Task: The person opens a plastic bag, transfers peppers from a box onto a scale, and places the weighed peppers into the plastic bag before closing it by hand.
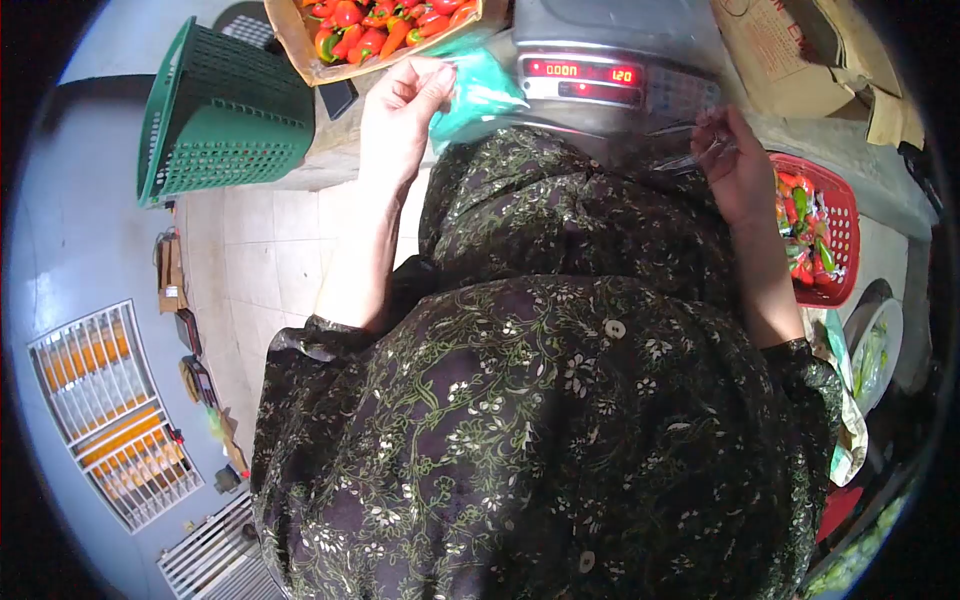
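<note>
Clear plastic is at top center, right in front of the digital scale, and the right hand has a crumpled bit pinched tight. Left hand's got a narrow thumb-and-finger pinch on a green plastic bag, which is kinda wedged beside the scale. Further out: open cardboard box of red peppers and green plastic basket upper left, red plastic basket at right.
</note>
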The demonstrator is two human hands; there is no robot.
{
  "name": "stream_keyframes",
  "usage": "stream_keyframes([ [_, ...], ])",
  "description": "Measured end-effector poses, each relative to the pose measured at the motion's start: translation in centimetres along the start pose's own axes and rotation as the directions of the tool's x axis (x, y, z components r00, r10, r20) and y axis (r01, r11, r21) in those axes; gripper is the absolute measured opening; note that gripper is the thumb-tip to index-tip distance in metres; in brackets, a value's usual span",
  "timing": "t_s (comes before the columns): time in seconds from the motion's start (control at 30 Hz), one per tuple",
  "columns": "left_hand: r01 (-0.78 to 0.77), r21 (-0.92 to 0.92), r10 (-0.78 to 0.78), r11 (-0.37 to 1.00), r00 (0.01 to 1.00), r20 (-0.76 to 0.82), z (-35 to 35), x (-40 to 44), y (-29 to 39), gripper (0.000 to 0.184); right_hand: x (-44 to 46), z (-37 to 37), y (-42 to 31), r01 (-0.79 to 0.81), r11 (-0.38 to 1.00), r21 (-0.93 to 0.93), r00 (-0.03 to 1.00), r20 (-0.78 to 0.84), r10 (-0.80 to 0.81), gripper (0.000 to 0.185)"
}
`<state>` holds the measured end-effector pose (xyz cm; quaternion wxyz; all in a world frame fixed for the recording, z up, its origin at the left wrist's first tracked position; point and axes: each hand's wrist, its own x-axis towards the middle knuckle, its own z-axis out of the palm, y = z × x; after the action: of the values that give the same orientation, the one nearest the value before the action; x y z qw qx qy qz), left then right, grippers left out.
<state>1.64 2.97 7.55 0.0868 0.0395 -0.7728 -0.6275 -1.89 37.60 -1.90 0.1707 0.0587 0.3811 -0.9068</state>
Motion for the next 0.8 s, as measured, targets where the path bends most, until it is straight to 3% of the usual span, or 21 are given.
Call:
stream_keyframes([
  [0.03,-0.001,0.069,-0.003,0.998,0.998,0.067,-0.8,0.0,-0.5,0.023,0.1,-0.2,0.1,0.011,1.000,0.006,1.000,0.004,-0.011,0.025],
  [0.07,-0.003,-0.027,0.006,1.000,0.993,0.118,-1.4,-0.1,-1.1,0.021,0.0,-0.1,0.1,0.010,1.000,-0.016,1.000,-0.009,-0.010,0.025],
  [0.27,-0.052,-0.124,0.043,0.991,0.996,-0.074,1.0,-0.3,-0.7,0.029,-0.2,0.5,0.2,-0.021,0.999,-0.048,0.993,-0.117,0.015,0.024],
  [0.37,0.045,-0.035,-0.042,0.998,0.996,0.081,-1.1,-0.3,-1.6,0.028,-0.2,0.6,0.3,0.010,0.998,-0.054,0.990,-0.141,-0.017,0.024],
  [0.4,0.162,-0.148,-0.113,0.976,0.950,0.292,-2.5,0.2,-1.1,0.028,-0.3,0.8,0.1,0.013,0.997,-0.072,0.990,-0.139,-0.023,0.023],
  [0.5,0.047,-0.134,-0.039,0.990,0.998,0.056,-0.2,-0.5,-1.4,0.027,-0.4,0.9,0.0,0.031,0.994,-0.102,0.991,-0.123,-0.044,0.024],
  [0.6,0.011,-0.050,-0.008,0.999,0.999,0.048,0.8,-0.5,-0.8,0.028,-0.1,0.2,-0.1,0.069,0.992,-0.108,0.978,-0.186,-0.089,0.024],
  [0.7,0.148,0.267,-0.203,0.952,0.960,0.194,-1.9,-0.1,-1.2,0.023,-0.1,0.2,-0.4,0.076,0.990,-0.118,0.978,-0.187,-0.097,0.023],
  [0.8,0.113,0.063,-0.121,0.992,0.981,0.148,-1.3,-0.3,-1.7,0.023,-0.2,0.4,-0.3,0.078,0.992,-0.103,0.978,-0.183,-0.096,0.023],
])
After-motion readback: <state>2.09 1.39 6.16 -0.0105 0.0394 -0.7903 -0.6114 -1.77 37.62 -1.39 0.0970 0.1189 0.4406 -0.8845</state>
